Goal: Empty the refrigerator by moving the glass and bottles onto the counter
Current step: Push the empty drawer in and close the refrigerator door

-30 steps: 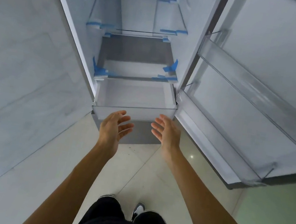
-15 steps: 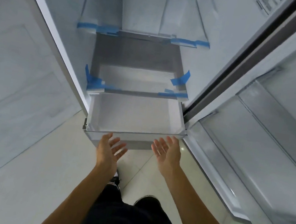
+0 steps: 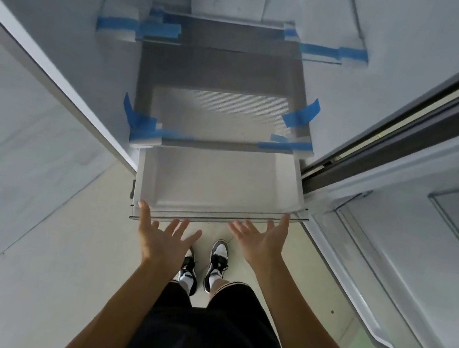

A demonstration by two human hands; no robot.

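Refrigerator [image 3: 364, 83], white-walled & standing open right in front of you, is showing its pale translucent plastic bottom drawer [image 3: 215, 180] pulled out twd you beneath a clear glass shelf [image 3: 221, 104] w/ blue tape strips [image 3: 146, 127] at its corners. You're holding your left hand [image 3: 161, 241] and right hand [image 3: 262, 244] at the drawer's front edge, both w/ fingers spread wide & gripping nothing; thumbs are overlapping the rim, but can't tell if they're touching. Your black-and-white sneakers [image 3: 218, 257] are standing on the pale floor [image 3: 102, 259] below the drawer.
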